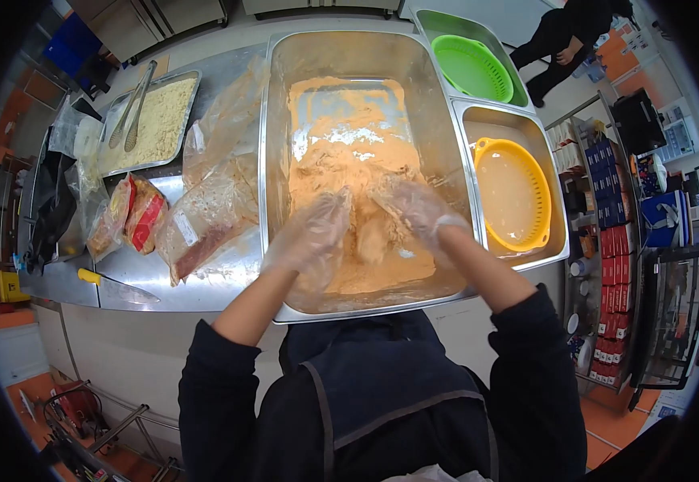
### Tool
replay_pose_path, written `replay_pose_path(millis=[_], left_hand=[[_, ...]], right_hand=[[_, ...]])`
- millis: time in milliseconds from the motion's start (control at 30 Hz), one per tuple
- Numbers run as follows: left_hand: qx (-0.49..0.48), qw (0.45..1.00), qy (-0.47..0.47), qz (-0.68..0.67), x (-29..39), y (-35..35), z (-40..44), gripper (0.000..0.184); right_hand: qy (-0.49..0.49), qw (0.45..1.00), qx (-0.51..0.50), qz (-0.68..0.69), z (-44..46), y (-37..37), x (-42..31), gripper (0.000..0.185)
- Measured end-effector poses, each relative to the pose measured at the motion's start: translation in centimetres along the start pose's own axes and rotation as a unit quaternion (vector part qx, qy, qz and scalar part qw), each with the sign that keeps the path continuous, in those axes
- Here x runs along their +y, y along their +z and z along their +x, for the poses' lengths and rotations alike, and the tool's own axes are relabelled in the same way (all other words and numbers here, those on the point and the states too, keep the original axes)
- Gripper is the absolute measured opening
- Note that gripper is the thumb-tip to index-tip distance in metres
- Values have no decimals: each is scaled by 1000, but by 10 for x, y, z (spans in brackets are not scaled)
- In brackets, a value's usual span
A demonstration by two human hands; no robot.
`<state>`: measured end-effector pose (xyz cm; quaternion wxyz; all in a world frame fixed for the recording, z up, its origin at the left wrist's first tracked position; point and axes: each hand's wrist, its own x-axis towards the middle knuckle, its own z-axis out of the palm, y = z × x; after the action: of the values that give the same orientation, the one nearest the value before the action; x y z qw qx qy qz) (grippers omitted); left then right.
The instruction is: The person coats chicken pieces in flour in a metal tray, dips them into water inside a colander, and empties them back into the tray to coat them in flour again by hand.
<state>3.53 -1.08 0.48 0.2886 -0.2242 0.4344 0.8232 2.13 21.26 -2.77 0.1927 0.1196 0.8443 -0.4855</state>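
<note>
Both my hands wear clear plastic gloves and work inside a deep steel pan (266,161) of orange-tan breading flour (317,181). On the left side of the pan, my left hand (317,229) has its fingers drawn together in the flour; what they hold, if anything, is hidden. Opposite it, my right hand (422,210) curls its fingers around flour-coated pieces (390,195). Between the two hands lies a coated lump (374,239), blurred by motion. Bare steel shows through the flour at the far end of the pan.
To the right, a yellow basket (544,193) sits in a pan of cloudy liquid, with a green basket (472,68) behind. Leftward are plastic bags (213,213), a yellow-handled knife (120,285), and a crumb tray (161,120) with tongs (136,112). A person (566,40) stands far right.
</note>
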Motion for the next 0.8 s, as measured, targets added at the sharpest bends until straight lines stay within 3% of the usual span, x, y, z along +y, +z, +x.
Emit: replay_pose_path(millis=[33,67,100,167,300,367,400,467,500,567,667,700,767,800], left_hand=[[-25,958,65,279,9,-12,5,33],[-48,835,126,534,15,-18,10,31],[-47,834,128,534,19,-16,14,31],[2,802,140,581,26,-11,20,28],[77,748,161,639,31,-4,37,27],[198,470,448,734,23,-12,67,33],[201,471,449,733,25,-14,76,33],[232,633,374,636,29,-18,86,38],[234,634,375,635,33,-17,84,38],[205,725,312,579,40,-10,79,43],[202,748,308,553,41,-18,92,38],[205,748,308,551,37,-23,96,38],[204,552,439,679,29,-33,103,35],[209,551,438,679,29,-35,107,35]], right_hand=[[-231,955,-16,-186,6,-20,0,40],[-441,824,-31,-355,12,-33,-6,39],[-443,822,-30,-356,14,-36,-26,39],[-133,933,-43,-331,15,-39,-67,34],[-184,874,52,-446,57,-28,-41,37],[-144,871,-66,-465,49,-9,-47,40],[-146,869,-66,-468,39,-5,-53,40],[-111,903,-90,-406,14,1,-69,43],[-113,902,-90,-407,13,-3,-66,43],[-128,891,-95,-426,17,-22,-54,46],[-87,894,-76,-432,108,-19,-25,47],[-104,933,-65,-338,149,-5,-1,46],[-143,966,-80,-199,131,17,-37,43],[-164,968,-106,-156,79,29,-89,40]])
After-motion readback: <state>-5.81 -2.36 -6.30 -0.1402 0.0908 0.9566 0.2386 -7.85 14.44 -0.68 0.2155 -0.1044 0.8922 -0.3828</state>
